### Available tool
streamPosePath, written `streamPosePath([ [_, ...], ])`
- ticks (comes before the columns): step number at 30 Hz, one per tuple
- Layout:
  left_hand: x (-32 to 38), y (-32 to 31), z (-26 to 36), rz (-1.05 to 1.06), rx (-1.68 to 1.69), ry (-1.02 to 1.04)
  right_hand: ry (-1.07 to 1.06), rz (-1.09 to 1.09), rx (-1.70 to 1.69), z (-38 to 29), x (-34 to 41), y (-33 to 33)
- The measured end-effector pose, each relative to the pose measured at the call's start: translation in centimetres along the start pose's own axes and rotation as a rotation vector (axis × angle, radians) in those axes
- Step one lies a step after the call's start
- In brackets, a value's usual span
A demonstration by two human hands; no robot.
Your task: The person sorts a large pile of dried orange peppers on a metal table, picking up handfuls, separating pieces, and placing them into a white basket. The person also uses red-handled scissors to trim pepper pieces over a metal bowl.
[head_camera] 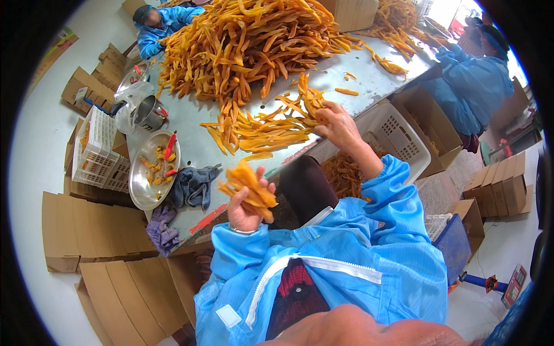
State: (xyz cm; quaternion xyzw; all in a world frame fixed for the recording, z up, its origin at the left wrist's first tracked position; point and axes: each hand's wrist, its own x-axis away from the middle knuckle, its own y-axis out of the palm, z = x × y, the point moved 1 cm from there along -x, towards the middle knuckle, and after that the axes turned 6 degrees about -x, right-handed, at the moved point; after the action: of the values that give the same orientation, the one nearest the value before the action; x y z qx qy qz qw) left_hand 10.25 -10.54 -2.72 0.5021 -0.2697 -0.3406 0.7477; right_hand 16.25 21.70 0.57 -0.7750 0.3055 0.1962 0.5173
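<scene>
A bundle of orange dried strips (246,190), perhaps dried sweet potato, is held in my left hand (246,213) in front of the table edge. My right hand (335,125) reaches over the metal table (194,149), its fingers on strips at the right end of a loose spread (272,136). Whether it grips any of them I cannot tell. Behind the spread rises a large heap of the same strips (242,47). Below my right forearm, a white plastic crate (402,138) holds darker strips (344,173).
A metal bowl (134,190) with scraps and red-handled tools, a metal pot (149,113) and a denim cloth (194,186) lie at the left. Cardboard boxes (117,229) stand left. One person (158,30) is across the table, another (471,82) at the right.
</scene>
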Motion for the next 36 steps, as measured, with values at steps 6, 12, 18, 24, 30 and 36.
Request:
streamPosePath([
  [6, -3.3, 1.1, -3.5, 0.149, -0.035, -0.074, 0.779, 0.185, -1.044, 9.4, -1.1, 0.8],
  [12, -5.8, 1.2, -3.6, 0.153, -0.099, -0.053, 0.969, 0.003, -1.016, 12.9, -1.4, 0.1],
  [18, -6.8, 1.5, -3.5, 0.193, -0.175, -0.019, 0.64, -0.022, -0.133, 12.7, -1.4, -4.3],
  [24, -8.3, 3.5, -5.2, 0.191, -0.212, -0.072, 0.22, 0.061, -0.085, 9.6, -2.4, -3.8],
  [30, -10.0, 5.1, -6.5, 0.147, -0.191, -0.082, 0.262, 0.165, -0.276, 10.8, -3.1, -3.3],
  [36, -9.4, 4.5, -6.8, 0.213, -0.207, -0.057, 0.567, 0.386, -0.262, 17.4, -1.3, -6.8],
])
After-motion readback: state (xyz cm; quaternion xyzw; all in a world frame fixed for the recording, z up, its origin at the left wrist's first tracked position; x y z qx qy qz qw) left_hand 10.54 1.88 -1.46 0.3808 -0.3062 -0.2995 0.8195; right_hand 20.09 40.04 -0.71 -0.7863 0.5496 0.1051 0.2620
